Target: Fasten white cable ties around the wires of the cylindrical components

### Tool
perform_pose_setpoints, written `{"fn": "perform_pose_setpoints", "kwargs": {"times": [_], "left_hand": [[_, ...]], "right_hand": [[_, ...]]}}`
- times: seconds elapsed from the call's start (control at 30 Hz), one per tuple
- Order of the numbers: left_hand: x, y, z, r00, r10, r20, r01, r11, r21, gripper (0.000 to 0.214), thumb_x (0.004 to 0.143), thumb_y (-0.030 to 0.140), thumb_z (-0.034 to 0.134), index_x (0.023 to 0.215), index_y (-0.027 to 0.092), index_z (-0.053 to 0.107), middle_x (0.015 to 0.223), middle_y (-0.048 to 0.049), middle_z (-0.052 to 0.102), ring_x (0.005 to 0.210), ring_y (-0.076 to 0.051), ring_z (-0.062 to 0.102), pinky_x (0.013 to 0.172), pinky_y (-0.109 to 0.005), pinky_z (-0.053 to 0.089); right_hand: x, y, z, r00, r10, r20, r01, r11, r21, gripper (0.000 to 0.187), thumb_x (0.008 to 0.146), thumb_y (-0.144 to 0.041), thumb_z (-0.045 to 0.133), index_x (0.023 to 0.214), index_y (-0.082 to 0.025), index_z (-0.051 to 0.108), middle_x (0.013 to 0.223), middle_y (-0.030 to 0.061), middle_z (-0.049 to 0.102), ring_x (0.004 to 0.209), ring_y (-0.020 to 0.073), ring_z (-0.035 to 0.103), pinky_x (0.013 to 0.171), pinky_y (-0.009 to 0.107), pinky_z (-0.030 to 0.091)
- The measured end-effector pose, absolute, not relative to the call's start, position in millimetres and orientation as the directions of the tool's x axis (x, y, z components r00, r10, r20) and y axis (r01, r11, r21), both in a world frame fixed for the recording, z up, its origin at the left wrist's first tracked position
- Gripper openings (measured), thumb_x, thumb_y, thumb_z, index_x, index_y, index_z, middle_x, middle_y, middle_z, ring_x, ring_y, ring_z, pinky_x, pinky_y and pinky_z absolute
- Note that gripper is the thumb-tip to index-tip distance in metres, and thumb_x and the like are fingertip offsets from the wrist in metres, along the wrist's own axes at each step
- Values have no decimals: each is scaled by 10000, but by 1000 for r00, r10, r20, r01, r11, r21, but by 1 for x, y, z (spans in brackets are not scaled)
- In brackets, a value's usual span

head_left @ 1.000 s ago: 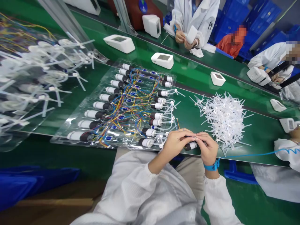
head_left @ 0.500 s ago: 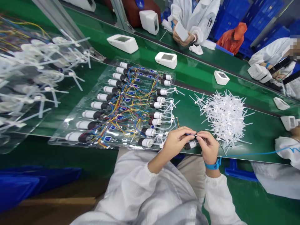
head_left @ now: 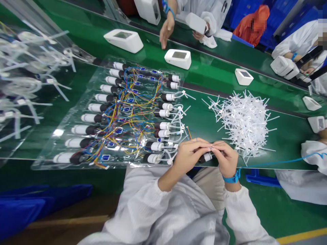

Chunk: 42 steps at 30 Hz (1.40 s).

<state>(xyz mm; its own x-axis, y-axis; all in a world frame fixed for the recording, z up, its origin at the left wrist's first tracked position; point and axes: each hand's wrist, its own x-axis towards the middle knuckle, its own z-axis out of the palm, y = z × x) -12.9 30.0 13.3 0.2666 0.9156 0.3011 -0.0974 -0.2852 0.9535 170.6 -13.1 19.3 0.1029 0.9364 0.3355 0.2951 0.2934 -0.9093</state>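
Note:
My left hand (head_left: 192, 153) and my right hand (head_left: 225, 156) meet fingertip to fingertip over the bench's front edge. Both are closed in a pinch. A thin, small piece shows between the fingertips, too little of it to name. Just below them is a black-and-white cylinder (head_left: 205, 157), partly covered by my fingers. Behind my left hand a short orange wire (head_left: 188, 132) sticks up. To the left, wired black-and-white cylinders (head_left: 98, 118) with small blue boards lie in rows on a clear plastic sheet (head_left: 55, 144). Looped white cable ties (head_left: 182, 126) are on several right-hand cylinders.
A heap of white cable ties (head_left: 246, 122) lies right of my hands. White devices with screens (head_left: 178, 58) stand along the green conveyor (head_left: 212, 75) behind. Another plastic-covered stack (head_left: 28, 81) rises at left. A blue cord (head_left: 281, 162) runs right from my wristband. Co-workers sit opposite.
My view has shifted slightly, so the cylinder rows sit farther left. My fingertips have drawn closer together. Across the conveyor, a co-worker's hand now reaches out over the belt.

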Motion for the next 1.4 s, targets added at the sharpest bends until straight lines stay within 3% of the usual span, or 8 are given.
{"fn": "perform_pose_setpoints", "kwargs": {"times": [0.23,0.8,1.17,1.4], "left_hand": [[-11,30,11,223,953,204,-131,-178,975,80,957,243,825,999,224,890,1010,-76,875,958,-221,825,877,-322,674],[-13,24,14,262,931,256,-141,-225,964,84,972,293,843,957,226,892,980,-82,870,929,-219,816,881,-356,676],[-12,22,11,225,941,252,-198,-209,958,148,993,366,832,998,223,867,1072,-98,838,1015,-218,793,892,-351,665],[-15,21,10,235,938,256,-183,-216,959,113,997,329,835,1020,224,870,988,-77,834,922,-195,788,815,-309,648]], "right_hand": [[171,-13,17,140,952,271,325,214,-921,78,1015,-287,788,975,-256,848,957,63,838,936,250,783,848,391,613],[172,-14,17,85,937,338,244,309,-919,77,1000,-272,813,950,-278,872,929,54,838,900,257,783,843,426,623],[174,-18,12,192,948,255,207,215,-955,61,993,-308,808,991,-266,852,948,55,805,909,245,752,802,380,613],[176,-17,12,103,964,244,275,208,-939,66,999,-317,819,980,-273,864,944,56,829,891,247,768,802,381,611]]}}
